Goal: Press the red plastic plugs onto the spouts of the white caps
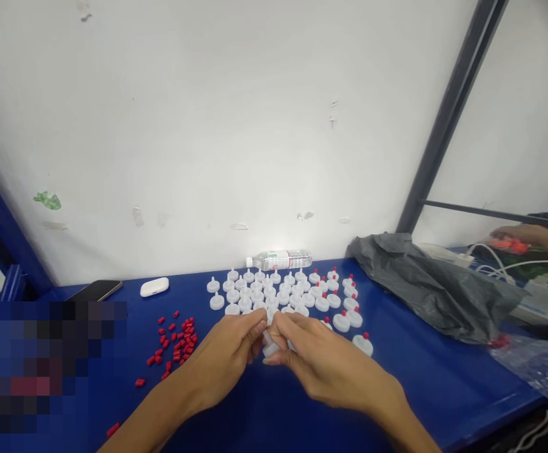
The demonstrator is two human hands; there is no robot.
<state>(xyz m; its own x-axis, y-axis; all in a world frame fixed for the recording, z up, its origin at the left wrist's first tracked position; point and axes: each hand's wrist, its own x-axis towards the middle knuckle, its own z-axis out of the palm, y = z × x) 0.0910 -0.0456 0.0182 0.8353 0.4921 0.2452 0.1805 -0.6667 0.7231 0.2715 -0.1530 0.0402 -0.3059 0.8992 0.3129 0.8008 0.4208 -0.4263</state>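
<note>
My left hand [233, 343] and my right hand [309, 349] meet at the front of a group of white nozzle caps. Between their fingertips is a white nozzle cap [270, 345], partly covered by the fingers. Both hands are closed in a pinch on it. Whether a red tip is in the fingers is hidden. Behind the hands, several white nozzle caps [233, 296] stand with their spouts up and bare. Toward the right, other nozzle caps [341, 321] carry small red tips on their spouts. Loose red tips [177, 355] lie scattered left of my left hand.
A clear plastic bottle [278, 259] lies against the wall. A white earbud case [155, 287] and a dark phone [95, 290] are at the back left. On the right lie a grey plastic bag [424, 283] and a clear bag [538, 368]. Another person's hand [523, 236] shows at far right.
</note>
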